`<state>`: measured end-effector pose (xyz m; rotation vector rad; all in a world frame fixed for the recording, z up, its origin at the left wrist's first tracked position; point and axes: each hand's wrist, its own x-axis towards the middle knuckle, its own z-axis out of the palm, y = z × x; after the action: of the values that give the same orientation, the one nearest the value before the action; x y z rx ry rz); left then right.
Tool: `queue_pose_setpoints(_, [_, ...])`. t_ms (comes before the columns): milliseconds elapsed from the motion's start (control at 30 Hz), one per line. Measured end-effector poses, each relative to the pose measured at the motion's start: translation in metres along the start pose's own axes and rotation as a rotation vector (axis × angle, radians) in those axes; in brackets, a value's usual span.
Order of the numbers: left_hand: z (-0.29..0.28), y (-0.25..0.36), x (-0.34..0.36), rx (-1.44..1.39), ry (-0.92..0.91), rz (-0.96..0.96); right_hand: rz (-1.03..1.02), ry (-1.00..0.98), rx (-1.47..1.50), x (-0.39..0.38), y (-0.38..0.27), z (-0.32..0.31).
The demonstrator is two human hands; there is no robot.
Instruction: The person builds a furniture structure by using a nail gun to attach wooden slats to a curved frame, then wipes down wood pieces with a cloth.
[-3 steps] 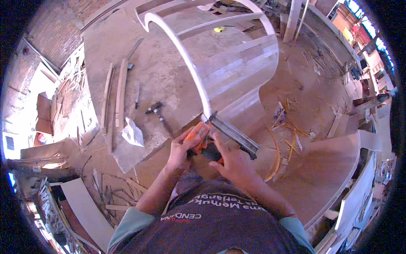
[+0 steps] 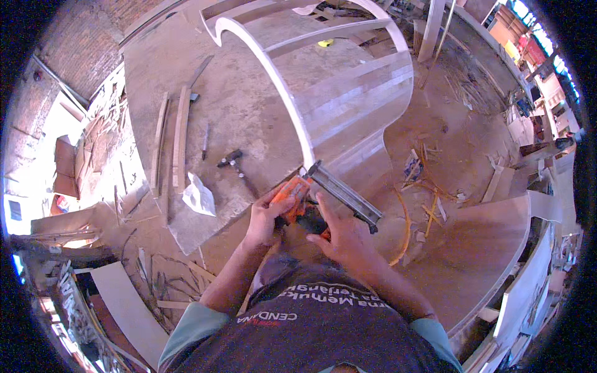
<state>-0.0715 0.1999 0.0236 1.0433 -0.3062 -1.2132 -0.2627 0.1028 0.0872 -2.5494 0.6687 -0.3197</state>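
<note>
In front of my body I hold an orange and black nail gun (image 2: 290, 198) with a long metal magazine (image 2: 346, 196) slanting down to the right. My left hand (image 2: 271, 216) is closed around its orange body, thumb on top. At the black handle part my right hand (image 2: 341, 231) is closed, its index finger stretched toward the magazine; its other fingers are partly hidden. The tool's far end sits by the lower end of a curved pale wooden frame (image 2: 283, 87), whose right side is covered with wood strips (image 2: 360, 96). I cannot tell whether they touch.
Left of the frame, a hammer (image 2: 234, 163), a slim dark tool (image 2: 205, 142), wooden battens (image 2: 180, 137) and a white plastic bag (image 2: 199, 196) lie on a large flat board (image 2: 193, 233). An orange hose (image 2: 407, 230) and wood scraps lie to the right, near a curved wooden panel (image 2: 479, 248).
The frame and floor things appear shifted very slightly to the right in view. Both hands keep the same hold on the nail gun.
</note>
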Motion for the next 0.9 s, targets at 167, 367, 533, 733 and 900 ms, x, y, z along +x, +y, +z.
queue_pose_setpoints(167, [-0.033,0.079,0.021,-0.092,-0.043,0.052,0.023,0.153,-0.061,0.058,-0.046,0.036])
queue_pose_setpoints(367, [-0.061,0.126,0.071,-0.169,-0.07,0.076,0.161,0.243,-0.06,0.12,-0.075,0.051])
queue_pose_setpoints(533, [-0.053,0.145,0.083,-0.188,-0.095,0.099,0.18,0.335,0.04,0.141,-0.074,0.063])
queue_pose_setpoints(733, [-0.067,0.146,0.099,-0.082,-0.031,0.097,0.223,0.318,0.035,0.155,-0.084,0.06])
queue_pose_setpoints(900, [-0.066,0.152,0.103,-0.115,-0.027,0.106,0.21,0.345,-0.011,0.158,-0.08,0.064])
